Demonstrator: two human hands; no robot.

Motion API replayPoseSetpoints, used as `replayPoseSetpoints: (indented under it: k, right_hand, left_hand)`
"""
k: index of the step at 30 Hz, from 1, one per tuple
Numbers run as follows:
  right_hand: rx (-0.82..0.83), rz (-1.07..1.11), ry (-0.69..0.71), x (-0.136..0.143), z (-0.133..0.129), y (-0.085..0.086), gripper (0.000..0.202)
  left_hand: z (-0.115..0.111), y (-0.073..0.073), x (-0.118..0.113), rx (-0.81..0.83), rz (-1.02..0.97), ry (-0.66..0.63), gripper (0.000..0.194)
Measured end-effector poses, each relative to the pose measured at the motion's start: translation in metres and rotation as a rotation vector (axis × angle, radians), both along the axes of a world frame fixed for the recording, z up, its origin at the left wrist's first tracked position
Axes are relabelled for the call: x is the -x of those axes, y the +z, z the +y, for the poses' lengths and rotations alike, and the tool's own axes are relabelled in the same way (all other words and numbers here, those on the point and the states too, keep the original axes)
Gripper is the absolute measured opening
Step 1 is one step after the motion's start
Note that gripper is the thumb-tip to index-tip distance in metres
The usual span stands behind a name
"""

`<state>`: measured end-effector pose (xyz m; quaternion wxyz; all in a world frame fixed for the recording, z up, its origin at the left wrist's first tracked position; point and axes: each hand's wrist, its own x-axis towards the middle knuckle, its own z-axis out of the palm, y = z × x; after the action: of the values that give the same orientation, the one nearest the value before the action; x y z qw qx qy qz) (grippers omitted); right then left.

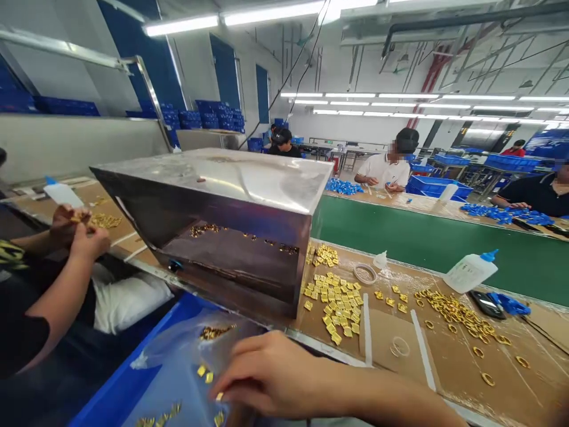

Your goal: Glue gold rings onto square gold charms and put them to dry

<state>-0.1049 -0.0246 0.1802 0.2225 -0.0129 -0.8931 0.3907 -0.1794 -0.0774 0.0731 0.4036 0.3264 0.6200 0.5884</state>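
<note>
My right hand [275, 376] reaches in from the lower right, over a clear plastic bag [173, 350] lining a blue bin [111, 385]. Its fingers are bent toward the thumb, with a small gold square piece [219, 396] at the fingertips. Two more gold squares [205, 373] show just left of the fingers, and darker gold pieces [216, 332] lie in the bag. To the right, on the brown tabletop, is a spread of gold square pieces [338, 302]. My left hand cannot be made out.
A metal hood [213, 178] stands ahead, gold pieces inside. Rightward are gold rings [457, 311], a clear ring [364, 273], a glue bottle [471, 271] and a dark phone-like object [486, 304]. A green belt [400, 228] runs behind. At left, a co-worker's hands [86, 231] handle gold pieces.
</note>
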Motion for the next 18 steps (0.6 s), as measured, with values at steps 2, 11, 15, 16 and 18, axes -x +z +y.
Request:
replayPoseSetpoints:
  k: [2,11,15,16,18]
  right_hand:
    - [0.337,0.167,-0.176,-0.057,-0.008,-0.002,0.012]
    - [1.351,0.540,-0.617,-0.198,0.009,-0.051,0.033]
    - [1.409,0.598,-0.639,-0.220,-0.002,-0.050,0.035]
    - [1.398,0.610,-0.646,-0.223,-0.005,-0.050,0.035]
    - [1.369,0.625,-0.659,-0.229,-0.009,-0.051,0.033]
  left_hand:
    - [0.014,-0.008,-0.018,-0.164,-0.196,-0.181,0.053]
    - [0.051,0.027,-0.111,-0.454,-0.669,-0.464,0.044]
    - [0.051,0.031,-0.145,-0.459,-0.699,-0.471,0.046]
    - [0.049,0.028,-0.151,-0.456,-0.704,-0.475,0.045]
    - [0.045,0.022,-0.160,-0.456,-0.716,-0.493,0.042]
